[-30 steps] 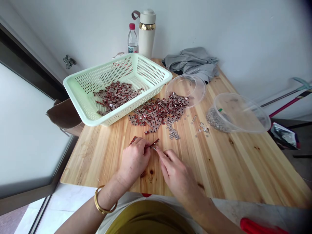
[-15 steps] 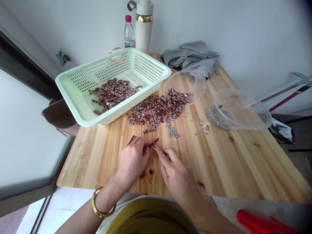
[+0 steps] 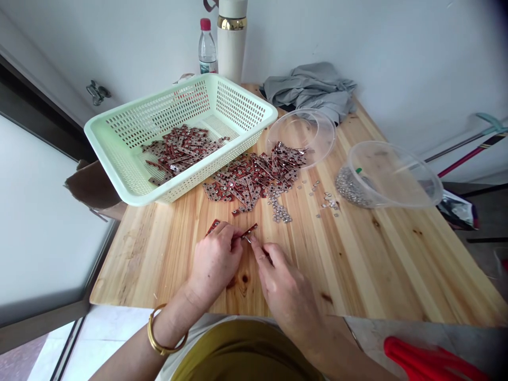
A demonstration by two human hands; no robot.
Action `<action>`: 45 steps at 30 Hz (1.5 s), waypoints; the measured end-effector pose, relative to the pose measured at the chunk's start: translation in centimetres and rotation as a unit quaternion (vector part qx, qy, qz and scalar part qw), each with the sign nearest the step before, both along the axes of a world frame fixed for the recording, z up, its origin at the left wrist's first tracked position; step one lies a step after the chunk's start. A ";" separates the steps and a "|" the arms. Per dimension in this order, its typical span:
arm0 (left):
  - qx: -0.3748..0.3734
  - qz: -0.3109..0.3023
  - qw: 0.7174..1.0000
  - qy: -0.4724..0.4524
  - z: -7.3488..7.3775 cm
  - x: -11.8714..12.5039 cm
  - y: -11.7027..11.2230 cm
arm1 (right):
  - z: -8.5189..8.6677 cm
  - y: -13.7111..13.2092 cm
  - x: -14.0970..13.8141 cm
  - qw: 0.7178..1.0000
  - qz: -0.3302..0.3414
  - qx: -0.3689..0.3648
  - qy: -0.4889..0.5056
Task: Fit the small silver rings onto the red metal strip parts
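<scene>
My left hand [image 3: 216, 256] is closed around a few reddish-brown strips with holes; the end of one strip [image 3: 251, 230] sticks out to the right, and more strip ends [image 3: 212, 226] show behind the knuckles. My right hand [image 3: 286, 286] pinches a thin metal tool [image 3: 247, 239], its tip against the underside of that strip; the rest of the tool is hidden in the fingers. Beyond the hands lies a heap of similar strips [image 3: 248, 182], many bearing small metal pieces. Several loose, nut-like metal pieces [image 3: 281, 212] lie at its near right edge.
A pale green basket [image 3: 137, 200] holding more strips stands back left. To the right, a clear tub [image 3: 400, 202] contains many metal pieces. Behind the heap are a clear lid [image 3: 325, 143], a grey cloth [image 3: 313, 87], a bottle [image 3: 207, 50] and a white flask [image 3: 231, 53].
The view has shifted slightly. My right hand has turned a little, with the tool tip still at the strip; my left hand keeps its hold.
</scene>
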State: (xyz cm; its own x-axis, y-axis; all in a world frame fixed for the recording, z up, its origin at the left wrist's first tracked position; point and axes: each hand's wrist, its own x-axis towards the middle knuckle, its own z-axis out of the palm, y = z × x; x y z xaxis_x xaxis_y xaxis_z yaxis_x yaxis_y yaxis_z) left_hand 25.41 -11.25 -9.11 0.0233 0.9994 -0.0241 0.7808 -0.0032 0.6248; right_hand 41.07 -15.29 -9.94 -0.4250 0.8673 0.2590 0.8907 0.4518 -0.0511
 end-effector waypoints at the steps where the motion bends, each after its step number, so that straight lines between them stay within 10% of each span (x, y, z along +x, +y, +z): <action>1: 0.001 0.001 1.000 -0.001 0.0 0.0 0.0 | 0.0 0.0 0.0 1.000 0.005 0.002 -0.005; 28: 0.028 -0.001 1.000 0.001 0.0 0.1 -0.3 | 0.2 0.4 0.7 0.996 0.018 -0.050 0.071; 45: 0.051 -0.011 0.999 0.015 -0.2 0.2 -0.5 | 0.3 -0.2 0.1 0.998 0.031 0.009 -0.057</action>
